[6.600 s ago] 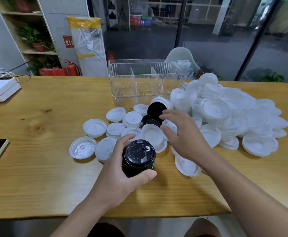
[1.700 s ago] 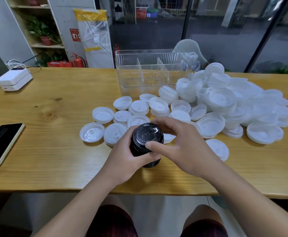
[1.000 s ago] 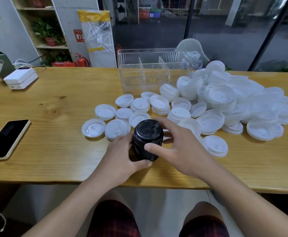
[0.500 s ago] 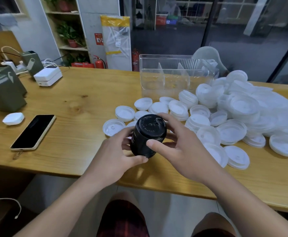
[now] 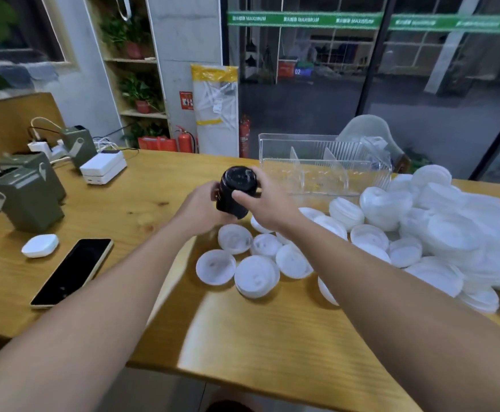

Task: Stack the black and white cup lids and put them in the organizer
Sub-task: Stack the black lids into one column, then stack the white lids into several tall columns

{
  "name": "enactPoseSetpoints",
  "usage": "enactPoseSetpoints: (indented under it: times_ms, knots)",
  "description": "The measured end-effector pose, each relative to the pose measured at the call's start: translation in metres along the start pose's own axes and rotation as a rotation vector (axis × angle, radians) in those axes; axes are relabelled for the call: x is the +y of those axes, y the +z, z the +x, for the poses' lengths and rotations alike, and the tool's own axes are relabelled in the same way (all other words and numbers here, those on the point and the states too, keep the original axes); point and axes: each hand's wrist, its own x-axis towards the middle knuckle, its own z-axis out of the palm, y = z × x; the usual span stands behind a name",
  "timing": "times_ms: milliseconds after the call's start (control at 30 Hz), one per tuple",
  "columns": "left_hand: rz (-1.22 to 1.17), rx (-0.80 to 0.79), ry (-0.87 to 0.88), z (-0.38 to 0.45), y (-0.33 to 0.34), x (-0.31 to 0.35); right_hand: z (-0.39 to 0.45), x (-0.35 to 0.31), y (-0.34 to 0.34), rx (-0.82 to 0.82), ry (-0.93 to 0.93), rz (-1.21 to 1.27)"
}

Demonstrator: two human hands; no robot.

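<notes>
A: That black lid stack (image 5: 237, 190) is up off the bench (image 5: 272, 331), held in the air just left of the clear organizer (image 5: 323, 171). How would you expect it to handle?

B: Light, I'd say, thin nested plastic, glossy, so likely a bit slick. The risk is that the column is only friction-fitted; squeeze one lid and the rest could slide or fan apart.

A: So where to hold it?

B: As it's held now. The left hand (image 5: 198, 208) wraps its grip round the side of the column, and the right hand (image 5: 268, 203) closes on the other side, thumb across the front, fingers curled behind near the top. Both ends are kept from shifting.

A: And the organizer?

B: Its compartments look bare, with upright dividers. The stack probably needs to go in on its side or straight down between two dividers.

A: The white lids (image 5: 272, 263)?

B: Loose on the bench under the forearms, a bigger heap (image 5: 451, 221) at right, unstacked.
</notes>
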Motion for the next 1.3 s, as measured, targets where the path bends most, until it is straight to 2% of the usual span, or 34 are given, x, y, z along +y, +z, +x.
enactPoseSetpoints:
  times_ms: [233,433,700,833,967,1100,1300]
  knots:
    - [-0.021,-0.055,-0.099,0.026,0.009,-0.029,0.034,0.023,0.035,0.028,0.138,-0.161]
    - [-0.016,-0.110,-0.133,0.029,0.014,-0.038,0.040,0.019,0.041,0.003,0.146,-0.281]
    - [-0.161,-0.057,-0.252,0.005,0.008,-0.034,0.030,0.015,0.034,-0.003,0.182,-0.292]
    - [-0.158,0.106,-0.298,-0.023,0.001,-0.029,0.014,0.020,0.028,-0.019,0.227,-0.258]
    - [-0.192,0.058,-0.227,-0.058,0.000,-0.017,-0.017,0.021,0.018,0.008,0.191,-0.246]
    - [-0.223,0.066,-0.108,-0.097,0.002,0.009,-0.066,0.016,-0.004,0.118,0.006,-0.302]
    - [-0.055,0.006,0.147,-0.141,0.035,0.038,-0.142,0.024,-0.029,0.057,-0.142,-0.359]
